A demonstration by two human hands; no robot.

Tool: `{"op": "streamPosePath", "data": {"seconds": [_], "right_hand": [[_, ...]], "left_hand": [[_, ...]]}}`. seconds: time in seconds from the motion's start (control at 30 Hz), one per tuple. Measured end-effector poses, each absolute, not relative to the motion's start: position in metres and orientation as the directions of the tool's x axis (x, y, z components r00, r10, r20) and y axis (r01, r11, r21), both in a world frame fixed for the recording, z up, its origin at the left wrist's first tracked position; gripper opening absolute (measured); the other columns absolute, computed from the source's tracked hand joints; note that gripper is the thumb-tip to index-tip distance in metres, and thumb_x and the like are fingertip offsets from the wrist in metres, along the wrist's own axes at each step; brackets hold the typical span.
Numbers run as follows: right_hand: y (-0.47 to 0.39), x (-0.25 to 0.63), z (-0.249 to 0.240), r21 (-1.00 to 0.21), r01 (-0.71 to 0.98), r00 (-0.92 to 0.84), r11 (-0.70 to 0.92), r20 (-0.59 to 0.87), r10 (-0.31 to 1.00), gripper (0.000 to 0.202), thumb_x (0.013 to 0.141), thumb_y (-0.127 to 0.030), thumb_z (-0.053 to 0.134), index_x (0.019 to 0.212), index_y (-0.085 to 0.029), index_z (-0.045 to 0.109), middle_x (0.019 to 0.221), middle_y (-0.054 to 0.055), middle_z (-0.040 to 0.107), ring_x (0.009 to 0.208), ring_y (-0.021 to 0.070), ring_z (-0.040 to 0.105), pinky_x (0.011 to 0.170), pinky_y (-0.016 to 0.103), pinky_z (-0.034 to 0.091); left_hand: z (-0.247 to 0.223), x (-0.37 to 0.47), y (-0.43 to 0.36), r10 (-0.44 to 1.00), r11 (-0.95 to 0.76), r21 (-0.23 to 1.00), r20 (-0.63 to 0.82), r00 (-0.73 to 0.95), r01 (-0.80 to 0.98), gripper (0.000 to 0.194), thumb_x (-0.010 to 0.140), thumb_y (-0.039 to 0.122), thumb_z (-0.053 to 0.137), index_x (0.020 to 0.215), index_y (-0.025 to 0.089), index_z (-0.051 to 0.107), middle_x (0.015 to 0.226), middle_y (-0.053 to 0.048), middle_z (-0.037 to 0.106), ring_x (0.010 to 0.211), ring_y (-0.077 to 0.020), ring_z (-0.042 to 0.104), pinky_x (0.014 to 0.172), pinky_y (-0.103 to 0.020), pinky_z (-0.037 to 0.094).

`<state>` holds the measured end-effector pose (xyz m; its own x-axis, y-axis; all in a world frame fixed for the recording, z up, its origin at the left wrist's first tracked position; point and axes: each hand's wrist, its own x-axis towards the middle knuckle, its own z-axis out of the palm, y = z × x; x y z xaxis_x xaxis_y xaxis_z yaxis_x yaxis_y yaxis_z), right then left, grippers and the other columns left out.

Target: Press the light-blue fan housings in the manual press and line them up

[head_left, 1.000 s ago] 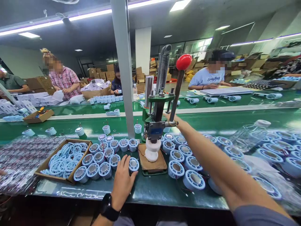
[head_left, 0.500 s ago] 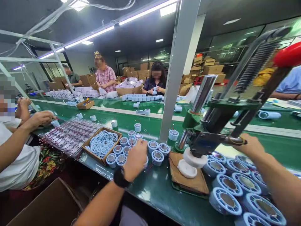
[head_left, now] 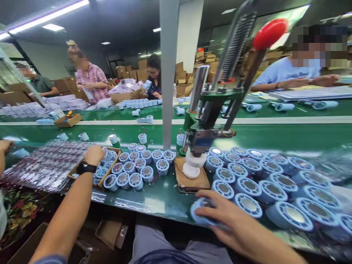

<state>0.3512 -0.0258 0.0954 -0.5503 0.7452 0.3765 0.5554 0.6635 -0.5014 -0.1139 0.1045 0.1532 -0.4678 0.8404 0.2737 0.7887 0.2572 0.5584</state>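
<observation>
- Left hand (head_left: 94,155): black watch (head_left: 86,168) at wrist; positioned at open cardboard box (head_left: 112,170) of light blue rings (head_left: 102,169); fingertips hidden, grip undetermined.
- Right hand (head_left: 224,211): fingers around one light blue round housing (head_left: 198,214), at front edge of worktop (head_left: 154,200).
- Lever press (head_left: 205,124): red knob (head_left: 271,33) raised; stands between left housings (head_left: 128,167) and right housings (head_left: 248,186).
- Opposite side: co-worker in plaid shirt (head_left: 92,83), standing.
</observation>
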Motion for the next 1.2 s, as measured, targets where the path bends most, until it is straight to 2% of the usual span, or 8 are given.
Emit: {"op": "streamPosePath", "data": {"seconds": [0.13, 0.27, 0.4, 0.5, 0.63, 0.77, 1.0, 1.2], "right_hand": [[-0.023, 0.31, 0.066, -0.507, 0.57, -0.597, 0.646, 0.284, 0.75, 0.048, 0.063, -0.001, 0.047, 0.095, -0.026, 0.073, 0.128, 0.006, 0.058, 0.118, 0.0252, 0.059, 0.1, 0.041, 0.054], [-0.025, 0.312, 0.036, -0.531, 0.527, -0.523, 0.664, 0.413, 0.746, 0.041, 0.06, 0.001, 0.037, 0.08, -0.02, 0.066, 0.127, 0.004, 0.06, 0.133, 0.0234, 0.047, 0.108, 0.046, 0.045], [-0.038, 0.311, 0.017, -0.476, 0.604, -0.249, 0.639, 0.649, 0.719, 0.054, 0.074, 0.0, 0.035, 0.119, -0.019, 0.059, 0.137, 0.009, 0.052, 0.137, 0.026, 0.04, 0.109, 0.053, 0.041], [-0.045, 0.298, 0.01, -0.443, 0.764, -0.052, 0.469, 0.682, 0.729, 0.043, 0.089, -0.017, 0.045, 0.132, -0.02, 0.053, 0.144, 0.014, 0.044, 0.133, 0.0342, 0.039, 0.103, 0.06, 0.04], [-0.041, 0.281, 0.002, -0.464, 0.831, 0.081, 0.308, 0.648, 0.757, 0.03, 0.09, -0.038, 0.06, 0.116, -0.022, 0.065, 0.137, 0.014, 0.048, 0.117, 0.0344, 0.048, 0.093, 0.057, 0.047], [-0.037, 0.274, -0.002, -0.61, 0.709, 0.119, 0.353, 0.597, 0.793, 0.018, 0.09, -0.026, 0.059, 0.106, -0.024, 0.067, 0.134, 0.01, 0.05, 0.116, 0.0266, 0.054, 0.093, 0.044, 0.053], [-0.037, 0.257, -0.011, -0.793, 0.455, 0.038, 0.405, 0.471, 0.881, 0.074, 0.077, -0.009, 0.056, 0.146, -0.025, 0.033, 0.134, 0.007, 0.058, 0.12, 0.0171, 0.06, 0.102, 0.03, 0.052], [-0.035, 0.258, -0.012, -0.881, 0.337, 0.015, 0.331, 0.356, 0.934, 0.087, 0.075, -0.01, 0.059, 0.153, -0.022, 0.022, 0.127, 0.006, 0.064, 0.112, 0.0154, 0.066, 0.094, 0.024, 0.055]], "left_hand": [[0.154, -0.056, 0.06, 0.902, 0.144, 0.491, 0.292, -0.318, 0.859, 0.02, 0.084, 0.032, 0.056, 0.069, 0.018, 0.058, 0.066, 0.001, 0.056, 0.082, -0.0203, 0.06, 0.083, -0.03, 0.046], [0.094, 0.039, 0.001, 1.0, -0.03, 0.697, 0.021, 0.022, 0.717, 0.034, 0.079, 0.029, 0.056, 0.11, 0.018, 0.066, 0.073, 0.0, 0.065, 0.065, -0.0166, 0.061, 0.065, -0.025, 0.047], [0.042, 0.08, -0.02, 0.998, -0.028, 0.587, -0.027, 0.053, 0.809, 0.05, 0.088, 0.025, 0.052, 0.136, 0.014, 0.052, 0.07, -0.001, 0.064, 0.067, -0.0192, 0.062, 0.07, -0.03, 0.048], [0.03, 0.072, -0.017, 0.991, -0.136, 0.463, 0.064, 0.121, 0.876, 0.044, 0.093, 0.033, 0.052, 0.133, 0.015, 0.056, 0.085, -0.008, 0.068, 0.085, -0.0249, 0.064, 0.081, -0.038, 0.051], [0.017, 0.063, -0.008, 0.918, -0.381, 0.4, 0.273, 0.289, 0.833, 0.05, 0.086, 0.027, 0.064, 0.135, 0.023, 0.055, 0.137, -0.012, 0.054, 0.128, -0.031, 0.049, 0.104, -0.049, 0.045], [0.011, 0.073, -0.003, 0.932, -0.337, 0.493, 0.294, 0.212, 0.802, 0.046, 0.084, 0.022, 0.066, 0.129, 0.02, 0.058, 0.129, -0.011, 0.061, 0.121, -0.031, 0.054, 0.104, -0.053, 0.045], [0.043, 0.107, -0.014, 0.884, -0.467, 0.645, 0.325, 0.336, 0.605, 0.078, 0.077, 0.015, 0.07, 0.147, 0.024, 0.037, 0.127, -0.01, 0.063, 0.114, -0.0261, 0.06, 0.101, -0.044, 0.05], [0.042, 0.122, -0.018, 0.921, -0.388, 0.668, 0.251, 0.298, 0.635, 0.078, 0.073, 0.008, 0.068, 0.144, 0.024, 0.041, 0.128, -0.011, 0.06, 0.12, -0.028, 0.056, 0.105, -0.048, 0.047]]}}
